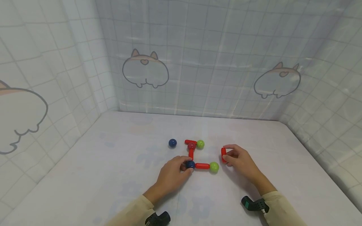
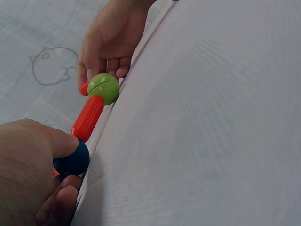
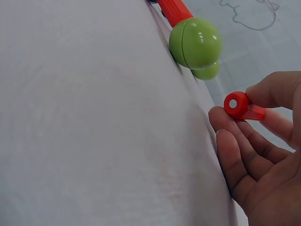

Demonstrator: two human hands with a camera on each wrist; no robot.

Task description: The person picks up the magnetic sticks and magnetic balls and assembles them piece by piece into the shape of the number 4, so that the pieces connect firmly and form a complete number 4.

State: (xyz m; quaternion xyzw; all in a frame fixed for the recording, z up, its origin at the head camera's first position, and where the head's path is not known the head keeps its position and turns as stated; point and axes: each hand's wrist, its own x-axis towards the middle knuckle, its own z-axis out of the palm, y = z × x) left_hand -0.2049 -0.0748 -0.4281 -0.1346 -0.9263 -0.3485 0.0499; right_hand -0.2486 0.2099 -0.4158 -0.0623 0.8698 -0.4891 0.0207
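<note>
Holding a dark blue ball [image 1: 190,164] between thumb and curled fingers of the left hand [image 1: 173,172], and pinching a loose red rod [image 1: 223,155] in the right hand [image 1: 238,160], well apart from the left and just to the right of a near green ball [image 1: 214,167]. Can follow a red link [image 1: 202,166] from the blue ball to that green ball, and an upper red link [image 1: 191,153] from the blue ball to a red ball [image 1: 191,146], with its lower end close by the left fingertips. Cannot tell from here about any join between the red ball, the far red rod [image 1: 190,142] partly behind it and the far green ball [image 1: 200,144] beside them. Can see a second blue ball [image 1: 172,143] whole, lying apart on the white cloth [image 1: 147,131]. In the left wrist view, losing most of the pinched rod behind the near green ball, and part of the held blue ball under the thumb. In the right wrist view, facing a pale disc [image 3: 233,103] on the rod's end, with the length behind foreshortened and partly covered by the hand; catching only the lower edge of the far green ball. Cut off by the bottom edge, in the head view, at both sleeves [image 1: 133,213] and the left black wrist device [image 1: 159,219].
</note>
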